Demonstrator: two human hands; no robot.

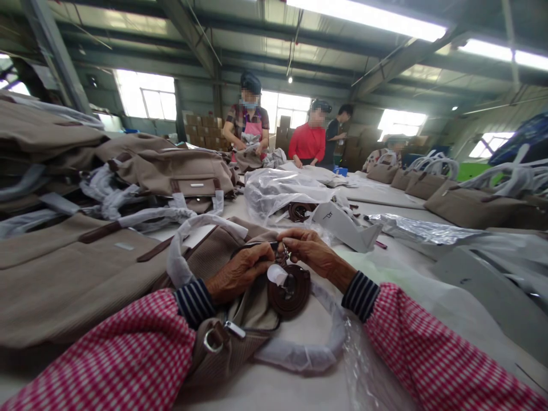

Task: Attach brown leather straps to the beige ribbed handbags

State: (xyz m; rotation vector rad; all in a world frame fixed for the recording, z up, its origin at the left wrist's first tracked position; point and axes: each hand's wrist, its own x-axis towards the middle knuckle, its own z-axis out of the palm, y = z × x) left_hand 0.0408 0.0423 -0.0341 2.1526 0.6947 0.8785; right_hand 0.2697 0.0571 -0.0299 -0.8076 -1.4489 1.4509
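Note:
A brown ribbed bag [209,257] lies in front of me with its zip opening towards me and its handles wrapped in white. My left hand [242,271] is closed on the bag's edge by the zip. My right hand [310,251] pinches a small metal clasp [282,251] at the bag's far end, close to my left fingertips. Just below the hands hangs or rests a coiled dark brown strap [293,294] with a round white tag [277,275]. A wrapped handle [308,357] curves over the table on the right side of the bag.
Brown bags [162,171] are piled at the left. Clear plastic [278,191], another coiled strap [298,212] and a white box-like piece [342,225] lie beyond my hands. More bags [466,205] stand at the right. Several people are across the table.

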